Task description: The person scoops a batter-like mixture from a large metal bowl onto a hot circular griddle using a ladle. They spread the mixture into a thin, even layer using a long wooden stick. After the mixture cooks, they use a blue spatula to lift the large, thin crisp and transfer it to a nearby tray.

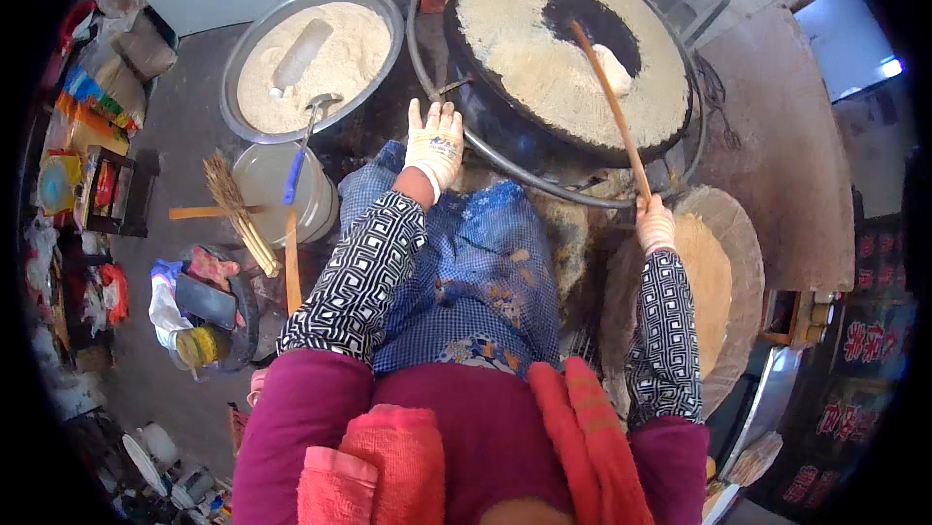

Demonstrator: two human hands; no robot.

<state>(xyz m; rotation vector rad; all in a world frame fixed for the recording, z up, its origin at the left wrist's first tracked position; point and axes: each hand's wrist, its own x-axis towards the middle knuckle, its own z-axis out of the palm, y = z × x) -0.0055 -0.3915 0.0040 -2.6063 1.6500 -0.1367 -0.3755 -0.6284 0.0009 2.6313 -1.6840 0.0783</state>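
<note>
My right hand (657, 225), in a pale glove, grips the lower end of a long wooden stick (619, 117). The stick slants over a round black griddle (502, 99), where a pale, grainy layer of batter (510, 15) forms a wide ring. Around the middle, a dark patch of griddle surface shows. Beside the stick's far part lies a whitish lump of batter or dough (613, 72). Gloved too, my left hand (435, 146) holds nothing, its fingers slightly apart. Its fingertips are at the metal hoop (502, 161) surrounding the griddle; whether they press on it I cannot tell.
Left of the griddle, a metal basin (237, 114) of pale meal or batter holds a plastic bottle (302, 55) and a blue-handled ladle (295, 176). Below are a bucket (328, 194), a whisk broom (237, 208) and a phone (206, 301). Thin tan flatbread (703, 277) lies near my right arm.
</note>
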